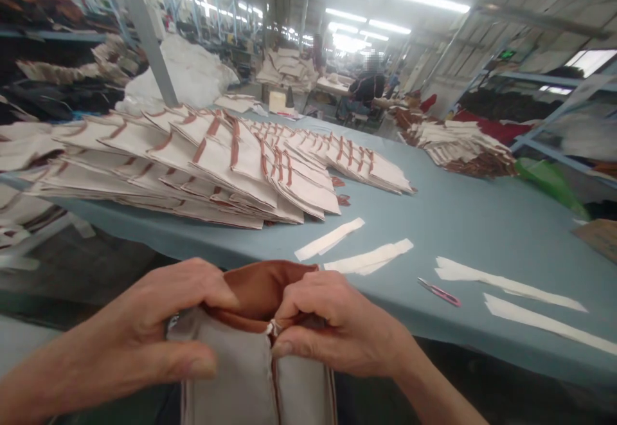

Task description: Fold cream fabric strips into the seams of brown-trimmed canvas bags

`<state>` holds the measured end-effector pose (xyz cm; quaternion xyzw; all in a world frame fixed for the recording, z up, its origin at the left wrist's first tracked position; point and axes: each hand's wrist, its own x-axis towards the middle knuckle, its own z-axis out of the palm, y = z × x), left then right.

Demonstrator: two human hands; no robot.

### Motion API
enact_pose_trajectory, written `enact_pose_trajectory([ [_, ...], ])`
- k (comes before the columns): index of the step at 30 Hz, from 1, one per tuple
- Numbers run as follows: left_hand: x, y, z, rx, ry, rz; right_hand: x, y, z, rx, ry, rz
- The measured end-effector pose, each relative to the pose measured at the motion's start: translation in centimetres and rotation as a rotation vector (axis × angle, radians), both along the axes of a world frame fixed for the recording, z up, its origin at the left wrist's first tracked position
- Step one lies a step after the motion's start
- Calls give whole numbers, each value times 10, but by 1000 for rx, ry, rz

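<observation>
Both my hands grip one cream canvas bag (250,373) with a brown lining (260,290), held close in front of me below the table's near edge. My left hand (159,328) is closed on the bag's left top edge, thumb pressed on the cream fabric. My right hand (332,322) pinches the top edge at the middle, where a small metal zipper part (273,327) shows. The bag's mouth is pulled open between the two hands, showing the brown inside.
A blue-grey table (463,219) carries fanned stacks of cream bags with brown straps (202,161), loose cream fabric strips (366,259), and a small pink snipper (439,292). More stacks (463,145) lie at the far right. A person sits far back (369,84).
</observation>
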<state>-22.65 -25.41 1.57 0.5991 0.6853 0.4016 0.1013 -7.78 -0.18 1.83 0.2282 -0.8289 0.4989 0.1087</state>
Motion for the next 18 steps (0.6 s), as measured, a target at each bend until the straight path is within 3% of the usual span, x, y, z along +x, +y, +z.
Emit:
enact_pose_trajectory([
  [4,16,29,7,11,-29,-72,-3,-3,1,-55,-86,32],
  [10,24,43,-10,-5,-84,-57,5,3,-12,-124,-255,3],
  [18,31,53,-15,81,180,-56,12,4,-30,-73,-251,-106],
])
